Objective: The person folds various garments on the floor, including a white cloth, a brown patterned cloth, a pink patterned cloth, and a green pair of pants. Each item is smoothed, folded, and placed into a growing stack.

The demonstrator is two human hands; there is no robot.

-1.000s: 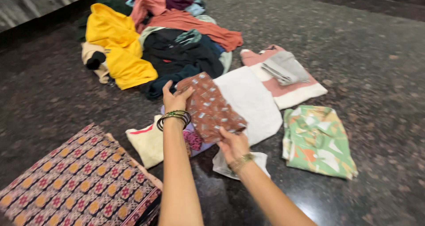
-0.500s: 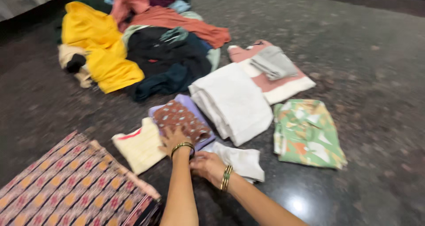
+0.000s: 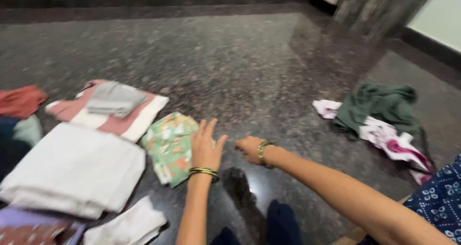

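Fingers (image 3: 207, 130) of left hand (image 3: 205, 149) spread over green patterned cloth (image 3: 168, 146), touching.

1. Two hands: the left hand (image 3: 205, 148) and the right hand (image 3: 249, 149), both near the frame's centre, each with bangles at the wrist.
2. Five folded cloths at the left: a green patterned cloth (image 3: 169, 146); a large white cloth (image 3: 74, 170); a pink-and-white cloth (image 3: 126, 122) with a grey cloth (image 3: 114, 98) on it; a small white cloth (image 3: 128, 226) at the bottom.
3. One loose dark green garment (image 3: 377, 106) at the right; one pink-and-white printed cloth (image 3: 389, 137) partly under it.
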